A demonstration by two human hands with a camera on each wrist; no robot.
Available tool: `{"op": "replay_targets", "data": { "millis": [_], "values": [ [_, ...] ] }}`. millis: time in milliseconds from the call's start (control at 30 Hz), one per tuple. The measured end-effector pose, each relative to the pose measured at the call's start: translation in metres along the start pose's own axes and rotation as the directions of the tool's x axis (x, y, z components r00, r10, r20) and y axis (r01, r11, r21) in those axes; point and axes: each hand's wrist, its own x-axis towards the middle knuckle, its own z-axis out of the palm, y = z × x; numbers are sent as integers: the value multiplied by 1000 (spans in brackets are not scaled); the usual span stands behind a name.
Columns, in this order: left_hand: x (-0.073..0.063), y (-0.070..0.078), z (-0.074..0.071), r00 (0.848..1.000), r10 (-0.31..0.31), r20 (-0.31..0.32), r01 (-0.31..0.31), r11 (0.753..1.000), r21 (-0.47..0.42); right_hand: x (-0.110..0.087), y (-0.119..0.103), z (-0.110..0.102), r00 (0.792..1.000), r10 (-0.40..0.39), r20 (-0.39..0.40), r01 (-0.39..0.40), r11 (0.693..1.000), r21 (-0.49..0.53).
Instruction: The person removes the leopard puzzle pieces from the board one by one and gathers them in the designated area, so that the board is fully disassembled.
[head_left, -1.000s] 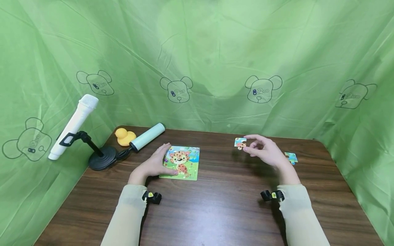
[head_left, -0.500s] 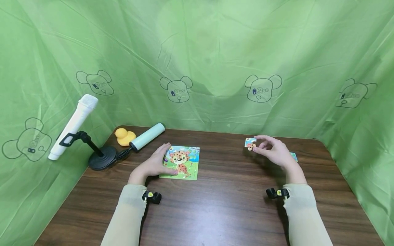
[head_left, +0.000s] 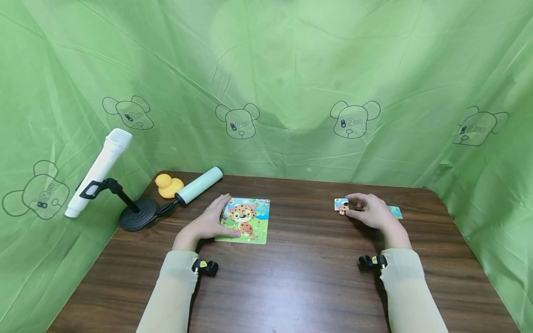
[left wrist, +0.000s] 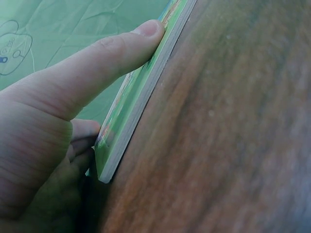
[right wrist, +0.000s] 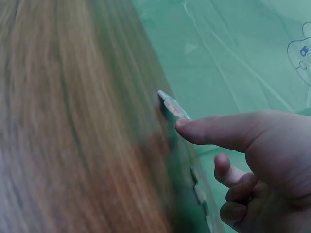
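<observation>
A square puzzle board [head_left: 256, 221] with a leopard picture lies flat on the table. My left hand [head_left: 207, 222] rests on its left side, the straight thumb [left wrist: 112, 53] lying across the face and the other fingers along the edge. To the right, my right hand [head_left: 376, 213] pinches a small puzzle piece [head_left: 340, 203] between thumb and fingers, low above or at the table; whether it touches is unclear. In the right wrist view the piece [right wrist: 172, 107] is tilted, the thumb at its near end. Another puzzle piece [head_left: 395, 212] lies behind the right hand, partly hidden by it.
On the left stand a white microphone [head_left: 100, 171] on a black stand [head_left: 139, 214], a yellow rubber duck [head_left: 170, 186] and a pale blue cylinder [head_left: 201, 185] with a black cord. A green curtain [head_left: 291, 92] surrounds the dark wooden table [head_left: 291, 277].
My right hand has moved to the right with the puzzle piece, then lowered towards the table. The left hand and the puzzle board have stayed in place.
</observation>
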Motion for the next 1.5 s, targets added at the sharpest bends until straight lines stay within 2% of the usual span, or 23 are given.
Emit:
{"op": "replay_targets", "data": {
  "millis": [167,600,1133,1500],
  "values": [
    [0,2,0,1000,-1,-1,1,1000,0,0,6,2,1000,-21,-6,21,999,-27],
    [1,3,0,1000,4,3,-4,1000,-2,0,10,6,1000,21,-4,-21,999,-34],
    [-2,5,-1,1000,3,1,-3,1000,-1,2,4,7,1000,15,6,-15,1000,-26],
    [-1,3,-1,1000,11,-3,-11,1000,1,4,4,9,999,44,-12,-44,999,-28]
  ]
}}
